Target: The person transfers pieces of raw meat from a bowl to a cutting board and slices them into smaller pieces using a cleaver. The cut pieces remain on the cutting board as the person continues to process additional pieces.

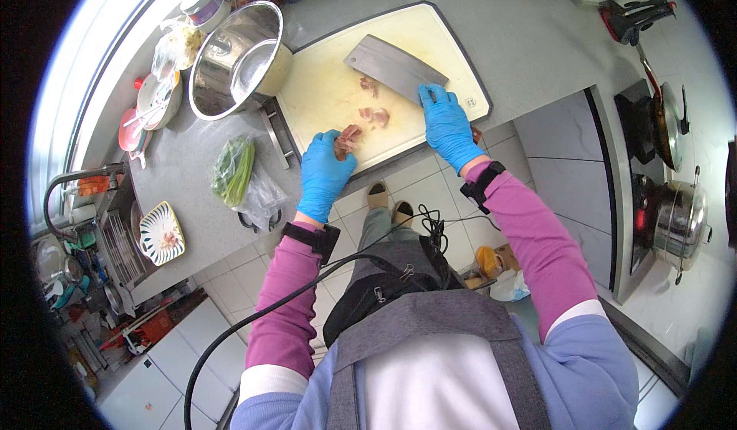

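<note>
My left hand, in a blue glove, has its fingers around a piece of raw meat at the near left edge of the cream cutting board. In a matching glove, my right hand grips the near right end of a cleaver; its handle is hidden under the fingers. The wide steel blade lies flat or nearly flat over the board, pointing away to the left. Small cut meat pieces lie between my hands, and a few more touch or sit close to the blade's edge.
A large steel bowl stands tilted against the board's left side. Bagged green vegetables, black-handled scissors and a striped dish with meat bits lie on the left counter. A sink is far left; a stove with a pot is at right.
</note>
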The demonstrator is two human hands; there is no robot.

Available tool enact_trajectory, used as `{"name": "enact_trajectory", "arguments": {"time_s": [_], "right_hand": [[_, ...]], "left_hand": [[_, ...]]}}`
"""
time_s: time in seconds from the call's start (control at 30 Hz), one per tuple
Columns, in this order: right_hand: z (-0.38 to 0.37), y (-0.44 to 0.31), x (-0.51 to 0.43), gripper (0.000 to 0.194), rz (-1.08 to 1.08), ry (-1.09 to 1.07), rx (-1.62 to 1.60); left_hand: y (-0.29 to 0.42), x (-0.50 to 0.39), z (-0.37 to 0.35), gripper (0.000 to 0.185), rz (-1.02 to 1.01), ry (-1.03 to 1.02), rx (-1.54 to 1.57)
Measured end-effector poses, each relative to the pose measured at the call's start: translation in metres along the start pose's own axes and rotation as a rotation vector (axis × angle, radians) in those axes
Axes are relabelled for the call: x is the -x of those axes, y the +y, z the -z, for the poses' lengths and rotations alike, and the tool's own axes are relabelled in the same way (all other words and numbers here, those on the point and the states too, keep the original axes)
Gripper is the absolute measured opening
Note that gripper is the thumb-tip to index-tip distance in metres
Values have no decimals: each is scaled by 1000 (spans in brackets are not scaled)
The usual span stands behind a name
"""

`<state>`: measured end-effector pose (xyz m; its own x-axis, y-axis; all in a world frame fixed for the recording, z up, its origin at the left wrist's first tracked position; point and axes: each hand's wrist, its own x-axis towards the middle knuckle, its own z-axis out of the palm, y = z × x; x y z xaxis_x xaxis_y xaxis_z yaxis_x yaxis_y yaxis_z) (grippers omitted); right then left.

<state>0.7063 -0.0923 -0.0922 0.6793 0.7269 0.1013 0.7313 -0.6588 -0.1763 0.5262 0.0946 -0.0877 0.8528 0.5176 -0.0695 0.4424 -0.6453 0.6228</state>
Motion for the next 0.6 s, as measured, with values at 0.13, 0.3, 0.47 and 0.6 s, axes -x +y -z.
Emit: {"name": "enact_trajectory", "arguments": {"time_s": [0.13, 0.3, 0.47, 0.6], "right_hand": [[0, -21, 3, 38, 159, 217, -42], [-8, -80, 2, 21, 272, -50, -604], [-13, -98, -10, 23, 164, -229, -720], [-18, -101, -13, 23, 208, -204, -708]], "left_hand": [[0, -1, -2, 41, 83, -51, 70], [-6, -4, -1, 43, 138, -107, 254], [-17, -7, 1, 43, 131, -107, 368], [-20, -7, 7, 42, 133, -135, 454]]}}
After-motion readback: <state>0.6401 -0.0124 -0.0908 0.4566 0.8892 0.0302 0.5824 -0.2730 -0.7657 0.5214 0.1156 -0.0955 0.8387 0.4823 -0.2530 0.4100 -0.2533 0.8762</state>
